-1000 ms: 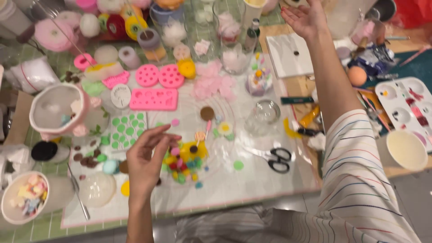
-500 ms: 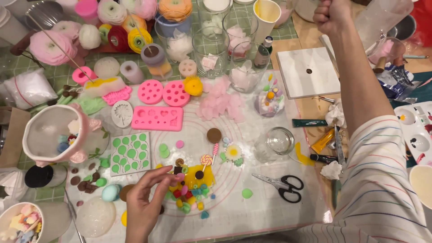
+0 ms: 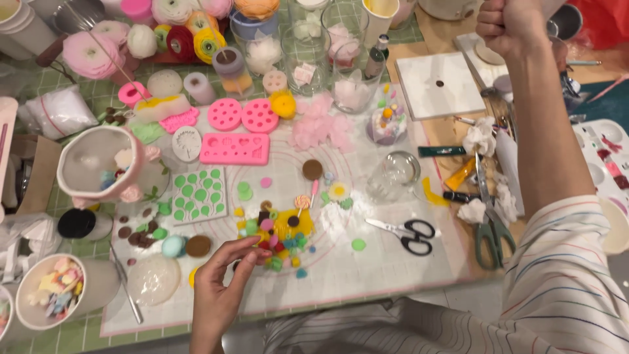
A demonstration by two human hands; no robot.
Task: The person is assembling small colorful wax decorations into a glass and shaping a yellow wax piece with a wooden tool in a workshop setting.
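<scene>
We see the charm pile (image 3: 278, 239) on the mat (image 3: 367, 275), our left hand (image 3: 223, 282) now pinching at its nine-o'clock edge. Our right hand (image 3: 511, 26), open a second ago, has clenched at one o'clock; its contents we cannot tell.

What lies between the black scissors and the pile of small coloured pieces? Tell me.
Head view: bare white mat, plus one green disc, between the black scissors and the pile.

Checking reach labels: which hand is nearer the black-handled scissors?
Left. The left hand is at the small coloured pieces, apart from the scissors, which lie to its right. The right hand is raised far beyond them, a fist at the table's far side.
</scene>
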